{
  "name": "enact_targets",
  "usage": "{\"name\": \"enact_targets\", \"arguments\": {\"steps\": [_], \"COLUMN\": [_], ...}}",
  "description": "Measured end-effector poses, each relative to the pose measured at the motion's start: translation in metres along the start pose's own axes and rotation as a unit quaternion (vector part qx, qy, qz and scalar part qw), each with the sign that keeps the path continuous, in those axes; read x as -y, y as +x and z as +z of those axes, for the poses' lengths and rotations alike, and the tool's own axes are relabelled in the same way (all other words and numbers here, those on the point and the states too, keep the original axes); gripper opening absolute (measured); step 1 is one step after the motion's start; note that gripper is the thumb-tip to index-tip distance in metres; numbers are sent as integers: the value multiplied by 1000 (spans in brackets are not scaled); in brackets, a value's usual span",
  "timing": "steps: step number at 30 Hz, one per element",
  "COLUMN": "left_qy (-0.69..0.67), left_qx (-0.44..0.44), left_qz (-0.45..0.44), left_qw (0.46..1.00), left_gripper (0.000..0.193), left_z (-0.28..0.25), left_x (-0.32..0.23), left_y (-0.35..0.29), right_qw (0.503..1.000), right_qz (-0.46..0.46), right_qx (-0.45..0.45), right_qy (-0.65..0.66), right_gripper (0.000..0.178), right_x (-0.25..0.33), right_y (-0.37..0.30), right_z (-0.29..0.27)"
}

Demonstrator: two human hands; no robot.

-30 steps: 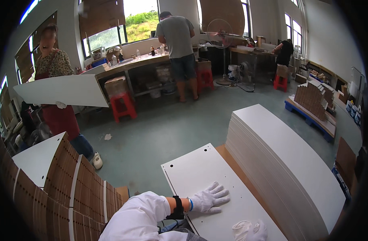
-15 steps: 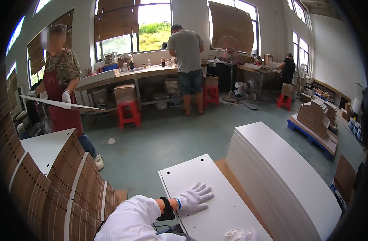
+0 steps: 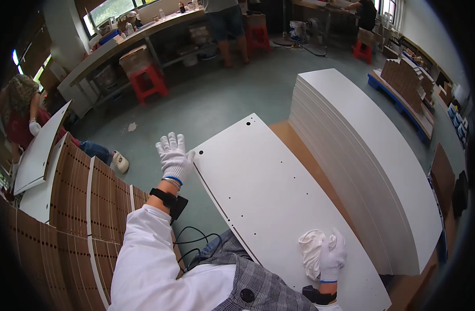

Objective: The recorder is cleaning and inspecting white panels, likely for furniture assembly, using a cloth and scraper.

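A white panel (image 3: 279, 192) with small drilled holes lies in front of me. My left hand (image 3: 175, 159), in a white knit glove, is raised beside the panel's far left corner. Its fingers are spread and it holds nothing. Low on the panel, my right hand (image 3: 333, 257) wears a similar glove. It grips a crumpled white cloth (image 3: 311, 254) against the surface, and part of the cloth is hidden under the hand.
A tall stack of white panels (image 3: 362, 150) stands to the right, over brown cardboard (image 3: 294, 147). On my left are stacked boards with brown drilled edges (image 3: 71, 192). A person (image 3: 24, 114) there handles another white panel (image 3: 43, 150). Red stools (image 3: 146, 83) stand by the far workbench (image 3: 139, 36).
My view has tilted down. My left hand has lifted off the panel and moved past its left edge. More of my right hand and the cloth shows. The person at left has bent over the stack.
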State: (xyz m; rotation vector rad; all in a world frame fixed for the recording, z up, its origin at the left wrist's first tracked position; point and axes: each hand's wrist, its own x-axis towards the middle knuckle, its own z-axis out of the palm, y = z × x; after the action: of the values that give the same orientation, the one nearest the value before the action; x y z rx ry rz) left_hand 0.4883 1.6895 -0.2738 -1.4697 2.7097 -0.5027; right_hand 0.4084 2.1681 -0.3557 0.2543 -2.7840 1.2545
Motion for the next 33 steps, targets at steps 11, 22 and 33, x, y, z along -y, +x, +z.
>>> {"name": "enact_targets", "arguments": {"steps": [11, 22, 33], "left_qy": [-211, 4, -235], "left_qx": [39, 51, -7], "left_qz": [687, 161, 652], "left_qw": [694, 986, 720], "left_gripper": [75, 68, 63], "left_z": [-20, 2, 18], "left_x": [-161, -59, -82], "left_y": [-119, 74, -104], "right_qw": [978, 954, 944], "right_qz": [-169, -160, -226], "right_qx": [-29, 59, 21], "right_qy": [-118, -245, -237], "right_gripper": [58, 52, 48], "right_x": [38, 45, 22], "right_y": [-12, -23, -22], "right_z": [-28, -5, 7]}}
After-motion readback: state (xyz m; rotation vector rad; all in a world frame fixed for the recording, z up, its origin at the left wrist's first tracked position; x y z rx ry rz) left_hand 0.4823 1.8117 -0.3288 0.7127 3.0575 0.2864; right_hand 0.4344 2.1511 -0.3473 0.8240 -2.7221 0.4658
